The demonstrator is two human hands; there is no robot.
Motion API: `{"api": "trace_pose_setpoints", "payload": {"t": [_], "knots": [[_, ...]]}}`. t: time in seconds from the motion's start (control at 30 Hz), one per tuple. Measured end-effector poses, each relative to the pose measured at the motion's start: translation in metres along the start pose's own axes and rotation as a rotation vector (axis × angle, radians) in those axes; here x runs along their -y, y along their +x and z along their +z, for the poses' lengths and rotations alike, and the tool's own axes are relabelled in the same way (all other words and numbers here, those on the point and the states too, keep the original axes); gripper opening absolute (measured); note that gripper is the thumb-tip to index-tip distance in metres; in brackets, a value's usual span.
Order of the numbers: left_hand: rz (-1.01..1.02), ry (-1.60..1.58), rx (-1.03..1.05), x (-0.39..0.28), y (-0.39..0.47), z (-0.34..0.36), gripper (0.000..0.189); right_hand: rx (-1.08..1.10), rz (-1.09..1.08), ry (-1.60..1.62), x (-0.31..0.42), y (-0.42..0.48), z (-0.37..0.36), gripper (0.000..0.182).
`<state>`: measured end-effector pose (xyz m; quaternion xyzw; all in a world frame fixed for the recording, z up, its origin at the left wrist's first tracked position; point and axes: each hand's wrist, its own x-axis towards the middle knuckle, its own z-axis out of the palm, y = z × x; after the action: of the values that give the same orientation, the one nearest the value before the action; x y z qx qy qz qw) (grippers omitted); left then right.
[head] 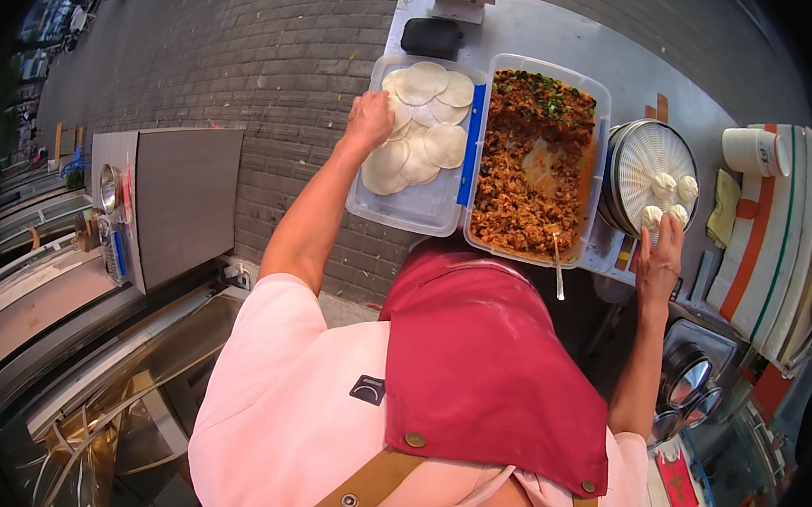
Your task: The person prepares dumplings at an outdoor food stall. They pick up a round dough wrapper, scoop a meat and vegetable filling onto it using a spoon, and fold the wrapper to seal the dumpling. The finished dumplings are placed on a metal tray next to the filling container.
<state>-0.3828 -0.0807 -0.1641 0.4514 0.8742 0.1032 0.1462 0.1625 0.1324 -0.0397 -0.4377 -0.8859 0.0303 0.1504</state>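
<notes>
My left hand (pixel 371 119) touches the left edge of several round dough wrappers (pixel 419 156), which overlap on a clear plastic lid (pixel 417 215). Beside it, a clear plastic tub (pixel 526 257) holds reddish chopped filling (pixel 523 220) with green bits at the far end and a metal spoon (pixel 559 283) at the near end. At the right, my right hand (pixel 658 255) has its fingertips at the pleated buns (pixel 652 216) on a round steamer (pixel 638 161). Whether it grips one of them cannot be told. Several small buns sit there, near the steamer's right side.
A metal table (pixel 537 39) carries a black case (pixel 431 37) behind the lid. Right of the steamer are white cups (pixel 754 151), a yellowish cloth (pixel 724 207) and a striped white box (pixel 761 238). A grey cabinet (pixel 185 200) stands at the left.
</notes>
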Motion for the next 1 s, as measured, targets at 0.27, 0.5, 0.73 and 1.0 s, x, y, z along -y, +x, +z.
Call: {"api": "trace_pose_setpoints", "payload": {"t": [0.27,0.5,0.73,1.0], "knots": [[-0.115,-0.028,0.031,-0.003,0.011,-0.003,0.033,0.316,-0.060,0.391,0.064,-0.094,-0.003,0.053],[0.026,-0.081,-0.079,0.008,0.005,0.003,0.020,0.359,-0.125,0.412,0.112,-0.089,0.013,0.053],[0.274,-0.257,-0.353,-0.036,-0.070,-0.022,0.016,0.351,-0.156,0.459,0.114,-0.060,0.021,0.013],[-0.589,-1.979,-0.272,-0.028,-0.142,-0.017,0.034,0.350,-0.256,0.599,0.105,-0.014,-0.018,0.010]]}}
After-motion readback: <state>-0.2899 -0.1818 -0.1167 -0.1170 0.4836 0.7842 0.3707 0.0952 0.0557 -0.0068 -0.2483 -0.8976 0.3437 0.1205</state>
